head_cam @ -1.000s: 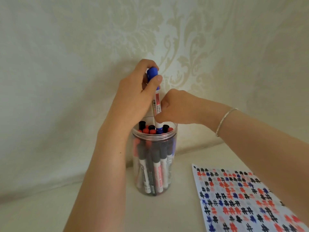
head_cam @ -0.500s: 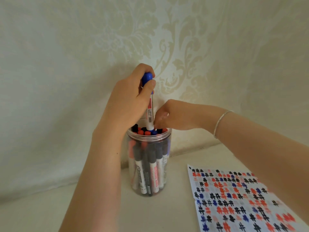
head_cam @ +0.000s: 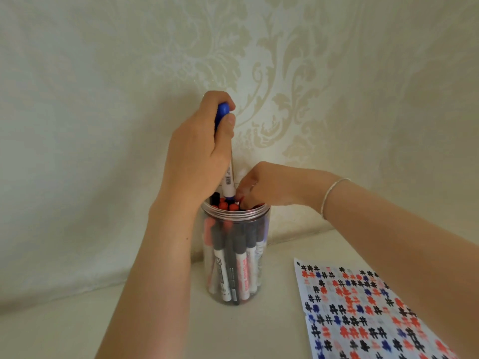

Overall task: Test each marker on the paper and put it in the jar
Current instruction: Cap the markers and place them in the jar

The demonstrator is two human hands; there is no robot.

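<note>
At frame centre, the left hand (head_cam: 199, 151) grips a blue-capped white marker (head_cam: 227, 174) upright, long axis vertical, cap up, its lower end among the markers filling the clear plastic jar (head_cam: 234, 255). A barcode shows on its barrel; other lettering is unreadable. The right hand (head_cam: 269, 187) curls its fingers into the jar mouth; whether they grip anything is unclear. The marker sits lower than 0.5 s ago. The hash-marked paper (head_cam: 363, 314) lies lower right.
</note>
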